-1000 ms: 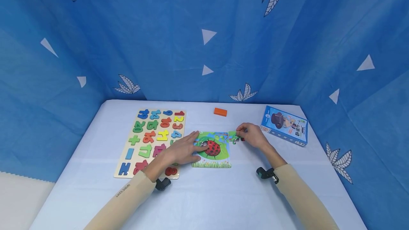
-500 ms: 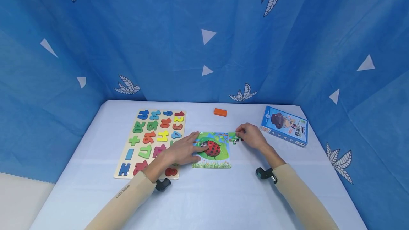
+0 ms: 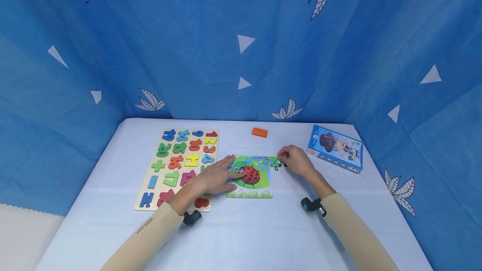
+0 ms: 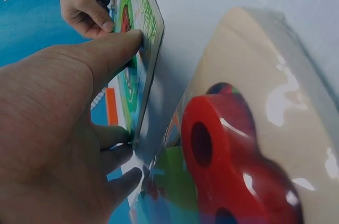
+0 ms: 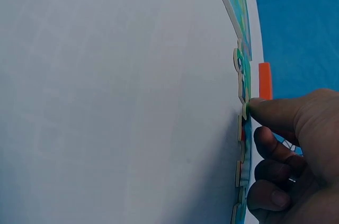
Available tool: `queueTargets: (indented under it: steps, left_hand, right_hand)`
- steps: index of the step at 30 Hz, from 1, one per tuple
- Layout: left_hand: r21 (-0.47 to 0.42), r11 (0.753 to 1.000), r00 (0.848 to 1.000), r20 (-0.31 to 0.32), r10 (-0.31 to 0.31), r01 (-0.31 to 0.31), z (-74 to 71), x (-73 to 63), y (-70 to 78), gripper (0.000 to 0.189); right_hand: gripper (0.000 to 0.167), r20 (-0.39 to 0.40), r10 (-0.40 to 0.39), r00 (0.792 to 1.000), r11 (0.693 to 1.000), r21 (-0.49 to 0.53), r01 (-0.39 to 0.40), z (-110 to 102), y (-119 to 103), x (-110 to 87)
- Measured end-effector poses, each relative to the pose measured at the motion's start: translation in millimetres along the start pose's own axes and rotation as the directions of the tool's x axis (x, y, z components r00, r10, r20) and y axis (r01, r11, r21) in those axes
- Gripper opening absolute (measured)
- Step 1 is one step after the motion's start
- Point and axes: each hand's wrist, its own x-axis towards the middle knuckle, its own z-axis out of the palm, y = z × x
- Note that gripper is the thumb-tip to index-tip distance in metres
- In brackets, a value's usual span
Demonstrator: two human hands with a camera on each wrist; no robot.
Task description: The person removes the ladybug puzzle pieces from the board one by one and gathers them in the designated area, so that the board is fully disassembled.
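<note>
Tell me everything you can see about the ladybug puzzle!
The ladybug puzzle lies flat on the table, looking like thin wood or card. It's squarish, showing a black-spotted red ladybug on green, flowers and grass along the near edge. The left hand rests on its left part. More pieces lie by its far right corner.
</note>
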Motion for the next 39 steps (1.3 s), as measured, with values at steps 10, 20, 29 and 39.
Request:
queueTargets:
  steps: [10,20,29,39]
  left_hand:
    - [0.008,1.0,0.999,-0.036,0.003,-0.003,0.9,1.3,0.5,0.057]
    - [0.015,0.999,0.996,-0.075,0.037,-0.036,1.3,1.9,-0.6,0.057]
    - [0.03,0.999,0.995,-0.095,0.036,-0.033,2.6,3.8,1.5,0.056]
    - [0.023,0.987,0.983,-0.091,0.158,-0.156,7.0,7.3,15.6,0.052]
  right_hand:
    - [0.005,0.009,0.027,1.0,1.0,-0.012,-0.027,0.9,0.6,1.0]
    - [0.007,0.001,0.006,1.0,1.0,-0.009,-0.006,-0.8,1.9,1.5]
    - [0.011,0.009,-0.006,1.0,0.999,0.04,0.005,-4.5,-2.9,-4.5]
    - [0.017,0.085,-0.176,0.981,0.982,0.089,0.169,2.2,-19.4,-25.0]
